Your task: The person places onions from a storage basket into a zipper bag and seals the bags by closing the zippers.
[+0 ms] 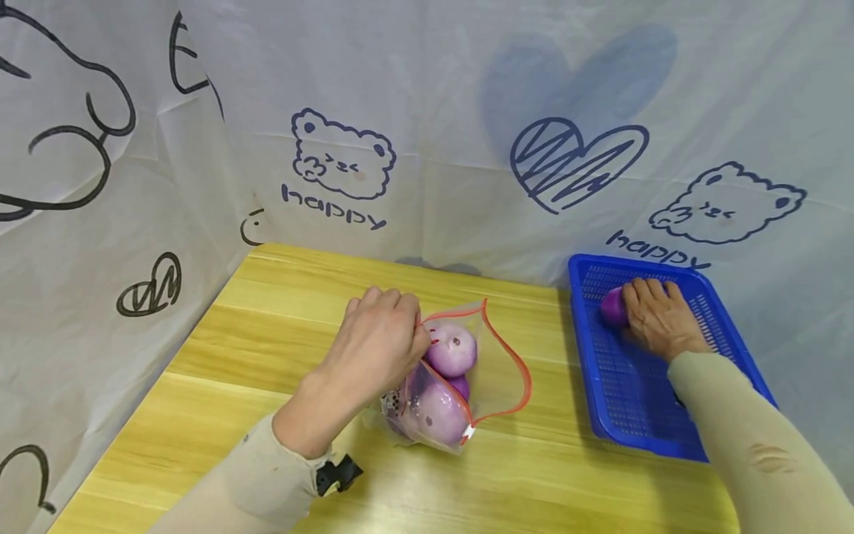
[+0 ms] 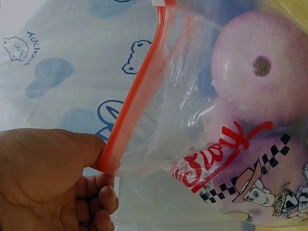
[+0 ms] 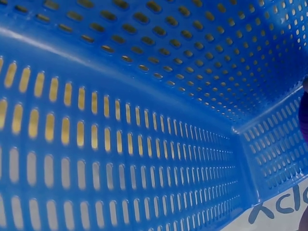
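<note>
Two hands — left hand (image 1: 376, 337) pinching zip bag (image 1: 497, 371) rim, right hand (image 1: 657, 315) gripping purple ball (image 1: 614, 306) (half hidden)

Three purple onions (image 1: 451, 348) are sitting inside one clear zip bag (image 1: 497, 363), one more purple onion (image 1: 614, 307) is lying in the single blue perforated basket (image 1: 623, 400), and two hands, the left hand (image 1: 376, 345) and right hand (image 1: 660, 317), are showing above one wooden table (image 1: 267, 356).

We see only the blue basket (image 3: 144, 144) up close — perforated floor and slotted walls meeting at a corner, yellow showing through slots — a purple sliver (image 3: 304, 113) at right edge.
</note>
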{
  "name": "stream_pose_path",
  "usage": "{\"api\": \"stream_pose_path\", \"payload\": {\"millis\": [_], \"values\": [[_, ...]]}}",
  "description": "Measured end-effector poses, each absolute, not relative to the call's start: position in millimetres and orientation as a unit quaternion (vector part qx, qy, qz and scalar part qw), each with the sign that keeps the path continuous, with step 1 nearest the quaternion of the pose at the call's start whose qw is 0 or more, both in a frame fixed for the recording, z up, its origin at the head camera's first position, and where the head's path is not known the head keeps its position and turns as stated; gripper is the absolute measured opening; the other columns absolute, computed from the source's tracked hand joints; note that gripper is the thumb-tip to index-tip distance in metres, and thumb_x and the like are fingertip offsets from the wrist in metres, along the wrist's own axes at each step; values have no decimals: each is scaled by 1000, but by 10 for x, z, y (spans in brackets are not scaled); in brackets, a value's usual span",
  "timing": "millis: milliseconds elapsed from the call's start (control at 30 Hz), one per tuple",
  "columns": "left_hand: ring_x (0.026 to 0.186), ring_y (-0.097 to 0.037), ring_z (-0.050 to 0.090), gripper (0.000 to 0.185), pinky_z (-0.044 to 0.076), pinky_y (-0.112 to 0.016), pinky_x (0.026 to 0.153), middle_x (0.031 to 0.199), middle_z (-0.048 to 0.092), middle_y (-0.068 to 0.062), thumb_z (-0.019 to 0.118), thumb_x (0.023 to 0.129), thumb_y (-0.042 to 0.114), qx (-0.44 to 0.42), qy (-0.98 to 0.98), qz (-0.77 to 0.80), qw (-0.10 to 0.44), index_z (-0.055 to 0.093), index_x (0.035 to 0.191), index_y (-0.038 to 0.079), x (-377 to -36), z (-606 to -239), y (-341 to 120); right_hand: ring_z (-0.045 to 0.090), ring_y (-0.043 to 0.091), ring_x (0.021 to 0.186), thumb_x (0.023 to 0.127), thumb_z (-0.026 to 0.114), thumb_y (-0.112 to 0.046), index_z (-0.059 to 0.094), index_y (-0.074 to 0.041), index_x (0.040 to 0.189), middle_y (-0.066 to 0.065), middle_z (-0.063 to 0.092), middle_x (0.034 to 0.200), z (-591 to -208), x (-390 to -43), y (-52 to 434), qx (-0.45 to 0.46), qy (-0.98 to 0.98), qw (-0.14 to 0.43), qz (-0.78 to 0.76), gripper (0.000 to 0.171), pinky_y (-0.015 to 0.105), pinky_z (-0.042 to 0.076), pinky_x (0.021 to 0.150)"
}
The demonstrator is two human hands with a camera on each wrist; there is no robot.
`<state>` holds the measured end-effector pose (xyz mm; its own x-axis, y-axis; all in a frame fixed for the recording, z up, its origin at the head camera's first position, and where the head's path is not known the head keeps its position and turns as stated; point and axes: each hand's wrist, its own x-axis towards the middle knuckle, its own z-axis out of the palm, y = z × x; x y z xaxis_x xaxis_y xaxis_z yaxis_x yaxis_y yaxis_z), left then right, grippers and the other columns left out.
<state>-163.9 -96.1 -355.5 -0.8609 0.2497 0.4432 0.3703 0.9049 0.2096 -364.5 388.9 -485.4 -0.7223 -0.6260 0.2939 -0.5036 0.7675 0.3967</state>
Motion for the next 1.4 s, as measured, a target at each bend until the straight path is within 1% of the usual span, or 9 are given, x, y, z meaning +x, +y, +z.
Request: {"api": "stream_pose_path", "payload": {"millis": [200, 367, 567, 800, 933, 1167, 1400], "values": [[72, -25, 47, 15, 36, -39, 65, 72, 51, 0, 65, 89, 15, -162, -955, -145, 202, 57, 77, 12, -1638, -3551, -945, 53, 47, 99, 65, 93, -32, 47, 8, 115, 27, 51, 104, -4861, -3644, 3889, 311, -909, 243, -132, 79, 62, 44, 89], [73, -26, 48, 15, 38, -40, 66, 73, 52, -1, 65, 90, 15, -160, -956, -147, 195, 58, 77, 12, -1639, -3543, -935, 53, 48, 98, 66, 92, -33, 47, 8, 115, 27, 50, 104, -4831, -3638, 3879, 305, -908, 255, -135, 78, 62, 44, 88], [74, -26, 49, 14, 38, -40, 67, 74, 53, -1, 65, 90, 15, -160, -957, -146, 195, 58, 78, 12, -1640, -3540, -928, 53, 48, 98, 68, 91, -34, 47, 9, 115, 27, 51, 104, -4775, -3612, 3853, 293, -911, 258, -134, 77, 62, 45, 85], [74, -27, 49, 14, 39, -40, 66, 73, 53, -1, 66, 90, 15, -164, -955, -148, 198, 58, 78, 12, -1636, -3538, -923, 53, 48, 95, 69, 86, -32, 48, 7, 112, 26, 50, 101, -4730, -3596, 3812, 283, -915, 262, -116, 69, 61, 43, 82], [74, -26, 49, 14, 38, -40, 67, 74, 53, -1, 65, 90, 15, -163, -956, -150, 192, 59, 79, 12, -1637, -3530, -919, 53, 47, 94, 69, 85, -34, 48, 7, 112, 25, 49, 100, -4720, -3591, 3813, 281, -915, 263, -120, 70, 61, 44, 82], [74, -26, 49, 14, 37, -39, 67, 74, 53, -1, 65, 90, 16, -158, -959, -153, 180, 58, 78, 12, -1643, -3524, -909, 54, 49, 96, 69, 85, -35, 49, 8, 115, 27, 51, 102, -4699, -3588, 3814, 273, -917, 262, -127, 73, 62, 44, 84], [73, -26, 48, 14, 37, -38, 66, 74, 53, -1, 65, 90, 15, -160, -958, -156, 179, 58, 78, 12, -1642, -3524, -897, 53, 49, 99, 72, 83, -35, 49, 7, 116, 27, 51, 105, -4630, -3582, 3762, 266, -920, 261, -124, 70, 63, 44, 87]]}}
